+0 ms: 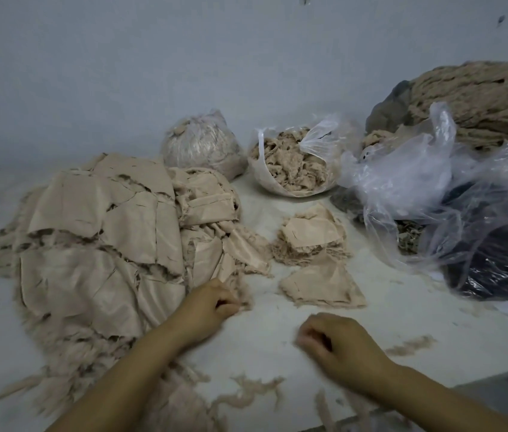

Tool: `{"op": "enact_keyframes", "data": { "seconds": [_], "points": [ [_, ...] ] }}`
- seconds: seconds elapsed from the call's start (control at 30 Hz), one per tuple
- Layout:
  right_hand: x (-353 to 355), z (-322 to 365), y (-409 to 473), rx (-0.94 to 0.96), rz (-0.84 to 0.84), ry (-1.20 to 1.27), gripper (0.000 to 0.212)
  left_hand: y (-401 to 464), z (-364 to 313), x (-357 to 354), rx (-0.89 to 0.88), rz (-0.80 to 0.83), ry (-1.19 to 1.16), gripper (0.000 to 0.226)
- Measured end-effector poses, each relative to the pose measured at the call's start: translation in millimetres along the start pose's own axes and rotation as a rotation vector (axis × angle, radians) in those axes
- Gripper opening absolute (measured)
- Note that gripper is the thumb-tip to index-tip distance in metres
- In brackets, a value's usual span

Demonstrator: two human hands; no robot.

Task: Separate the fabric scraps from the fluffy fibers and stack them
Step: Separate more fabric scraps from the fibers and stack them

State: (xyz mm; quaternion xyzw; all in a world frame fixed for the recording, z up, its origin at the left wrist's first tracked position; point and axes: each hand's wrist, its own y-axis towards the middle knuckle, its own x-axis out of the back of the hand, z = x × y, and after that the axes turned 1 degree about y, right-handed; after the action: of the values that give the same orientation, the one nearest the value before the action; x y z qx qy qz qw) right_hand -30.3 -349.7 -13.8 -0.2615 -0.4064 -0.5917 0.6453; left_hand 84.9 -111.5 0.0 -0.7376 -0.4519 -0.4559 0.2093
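Both hands low on the white surface (277,344), fibre wisps (252,391) strewn between the forearms.

Big heap of beige fabric scraps (103,244) at left: flat, angular, fuzzy-edged pieces. Small stack of scraps (312,235) mid-surface, with a triangular scrap (324,285) just in front of it. Open clear bag of fluffy fibers (290,163) behind. Left hand (209,307) curled, pinching fluff at the heap's near edge. Right hand (337,341) curled and blurred; cannot tell whether it holds anything.
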Motion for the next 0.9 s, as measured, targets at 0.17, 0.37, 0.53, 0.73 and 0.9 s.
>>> {"op": "enact_keyframes", "data": {
  "seconds": [0.17, 0.37, 0.53, 0.73, 0.9],
  "points": [
    [8.4, 35.5, 51.9, -0.175, -0.101, 0.186, 0.025, 1.5, -2.1, 12.1, 0.111, -0.023, -0.322, 0.02],
    [-40.1, 68.8, 117.6, -0.337, -0.009, -0.059, 0.044, 11.4, -6.0, 6.8, 0.069, -0.25, -0.415, 0.033],
    [-41.9, 59.2, 97.7, -0.22, -0.173, 0.263, 0.029, 22.7, 15.1, -4.8, -0.054, 0.055, 0.02, 0.044],
    [-20.8, 41.9, 59.4, -0.245, -0.378, 0.578, 0.034, 24.7, 24.9, -17.6, -0.029, 0.041, 0.503, 0.05],
    [-2.8, 41.7, 56.4, -0.297, -0.245, 0.851, 0.024, 20.4, -7.3, -13.1, 0.121, -0.259, -0.253, 0.031]
  ]
}}
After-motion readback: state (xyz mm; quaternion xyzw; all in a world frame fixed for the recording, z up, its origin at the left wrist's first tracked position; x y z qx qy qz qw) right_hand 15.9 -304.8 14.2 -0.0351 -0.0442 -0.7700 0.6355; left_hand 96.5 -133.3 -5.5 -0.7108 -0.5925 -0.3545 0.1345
